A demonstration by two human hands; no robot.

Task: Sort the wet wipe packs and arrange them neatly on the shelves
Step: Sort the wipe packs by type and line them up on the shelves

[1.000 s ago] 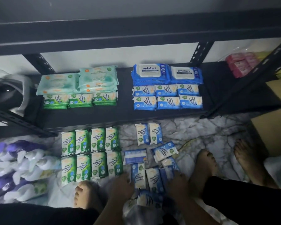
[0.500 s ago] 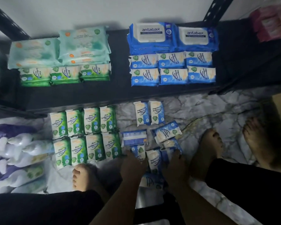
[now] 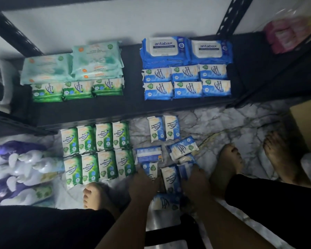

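As they did half a second ago, left hand point(image 3: 144, 182) and right hand point(image 3: 196, 178) rest on loose blue packs point(image 3: 170, 178) just right of the green packs point(image 3: 104, 166); grip cannot be told.

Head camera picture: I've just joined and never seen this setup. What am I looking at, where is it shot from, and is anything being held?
There is no machine here. A person works with bare hands, and the one camera sits on their head, looking down. The left hand and right hand each rest on loose blue packs on the marble floor. Whether either grip has closed on a pack is hidden. Beside them lie eight green pine packs in two rows. On the black shelf above, green packs and pale teal packs sit to the left, and small blue packs and large Antabax packs to the right. A bare foot stands by the pile.
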